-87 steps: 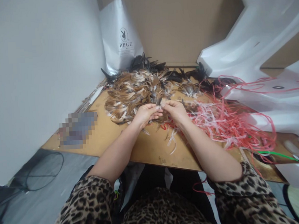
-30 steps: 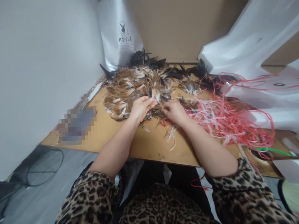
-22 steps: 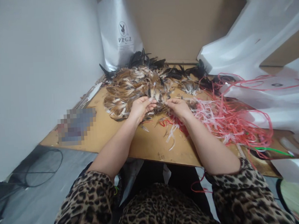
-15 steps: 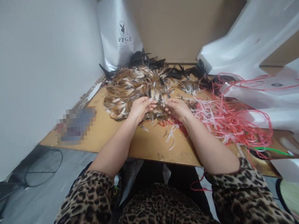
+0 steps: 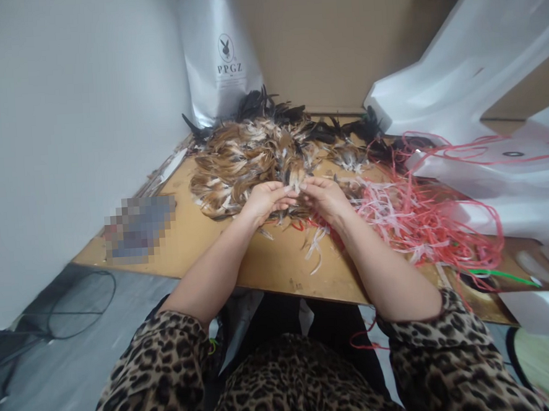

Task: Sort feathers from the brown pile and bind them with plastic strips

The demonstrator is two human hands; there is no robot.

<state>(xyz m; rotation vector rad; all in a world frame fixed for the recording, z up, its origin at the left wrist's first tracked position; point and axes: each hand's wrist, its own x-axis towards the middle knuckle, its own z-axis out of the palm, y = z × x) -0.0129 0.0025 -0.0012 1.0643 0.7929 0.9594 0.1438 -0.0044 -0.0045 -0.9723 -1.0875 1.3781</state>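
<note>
A heap of brown, white and black feathers (image 5: 248,160) lies on a brown board (image 5: 269,274). My left hand (image 5: 267,201) and my right hand (image 5: 326,199) meet at the heap's near edge. Their fingertips pinch a small bunch of feathers (image 5: 294,182) between them. A tangle of red and pink plastic strips (image 5: 419,218) spreads to the right of my right hand. A few loose strips lie under my right wrist.
A silver bag printed PPGZ (image 5: 221,60) stands against the cardboard wall behind the heap. White foam pieces (image 5: 476,81) rise at the right. A blurred patch (image 5: 139,229) covers something on the board's left corner. A black wire hoop (image 5: 80,304) lies on the grey floor.
My right hand dipped toward the strips, then came back up to the left hand. Both hands now pinch feathers together again at the heap's near edge.
</note>
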